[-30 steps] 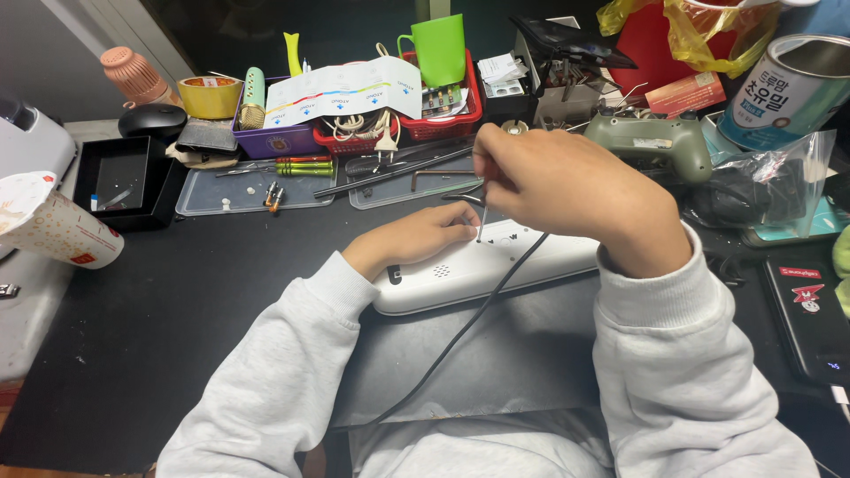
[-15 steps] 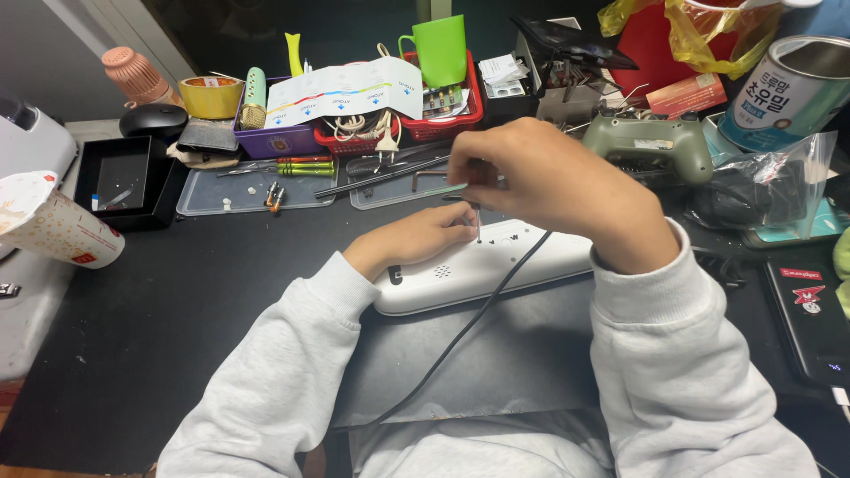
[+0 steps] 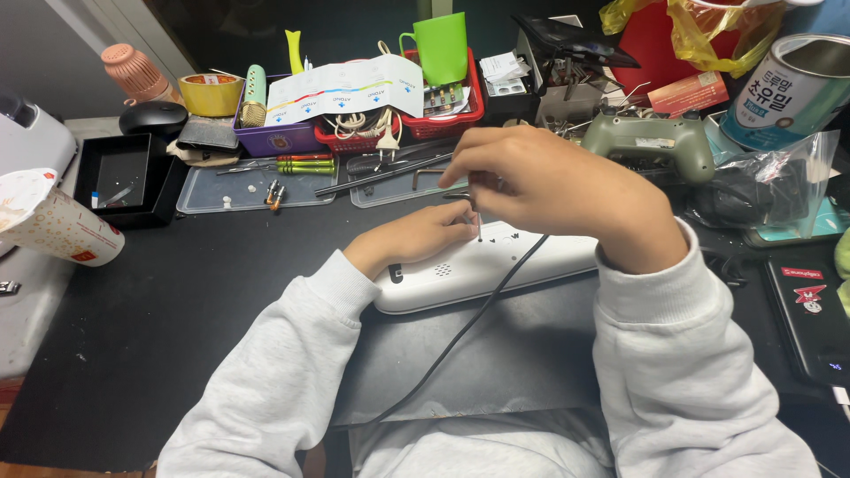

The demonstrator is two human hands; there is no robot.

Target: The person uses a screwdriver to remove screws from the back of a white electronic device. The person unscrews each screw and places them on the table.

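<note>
Head view, read left to right. At the left edge a tipped paper cup lies beside a black tray on the dark tabletop. Above them, in the upper left of the frame, stand a pink ribbed pot, a black mouse and a roll of yellow tape. Two clear lids near the frame's centre hold loose screws and small screwdrivers, apparently kept there so that small parts do not roll away.

The white device, a long flat casing with a grille of small holes, lies at the centre of the frame, just in front of the sleeves. The left hand rests on its left end, fingers curled down over the top face; this looks like a steadying press that keeps the casing from sliding. The right hand hovers above the casing's middle, its fingers pinched round a thin upright tool, probably a fine screwdriver, whose tip meets the casing's top. The upright hold suits downward pressure into a small recess. A black cable runs from under the right hand down toward the lower frame edge.

Behind the hands, a red basket carries a green cup and a folded leaflet. To the right lie a green game controller, a printed tin and a black phone.
</note>
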